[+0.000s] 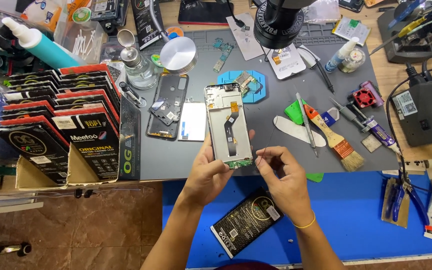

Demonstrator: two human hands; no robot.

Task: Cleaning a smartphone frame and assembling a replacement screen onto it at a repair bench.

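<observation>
A phone screen frame (pixel 229 125) is gripped along its lower left edge by the left hand (pixel 207 172). Right of the frame, the right hand (pixel 285 177) is pinched on what may be a thin wire (pixel 262 154). The frame's exposed ribbon cable could be snagged and torn.

light: bright, even, from above | shadows: soft, short | focus: sharp | edges: slight wide-angle bending
</observation>
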